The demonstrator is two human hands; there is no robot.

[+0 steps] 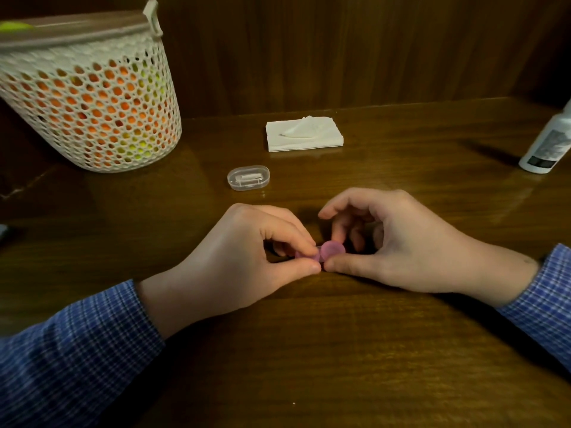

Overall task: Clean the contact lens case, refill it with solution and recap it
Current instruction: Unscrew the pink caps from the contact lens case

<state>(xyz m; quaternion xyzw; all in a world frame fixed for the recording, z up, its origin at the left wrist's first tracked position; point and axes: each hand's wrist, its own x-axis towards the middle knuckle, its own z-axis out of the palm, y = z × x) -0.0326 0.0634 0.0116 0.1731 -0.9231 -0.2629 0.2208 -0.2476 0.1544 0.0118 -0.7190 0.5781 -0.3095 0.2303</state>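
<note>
A small pink contact lens case (pixel 330 250) lies on the wooden table (pixel 340 350) between my two hands. My left hand (pixel 247 257) pinches its left end between thumb and forefinger and covers most of that side. My right hand (pixel 392 242) holds the right round cap, thumb at its front edge, fingers curled behind it. A white solution bottle (pixel 548 143) stands at the far right edge, partly cut off by the frame.
A folded stack of white tissues (pixel 304 134) lies at the back centre. A small clear plastic box (pixel 248 178) sits just beyond my hands. A white mesh basket (pixel 92 97) with a lid stands at the back left. A wooden wall panel rises behind the table.
</note>
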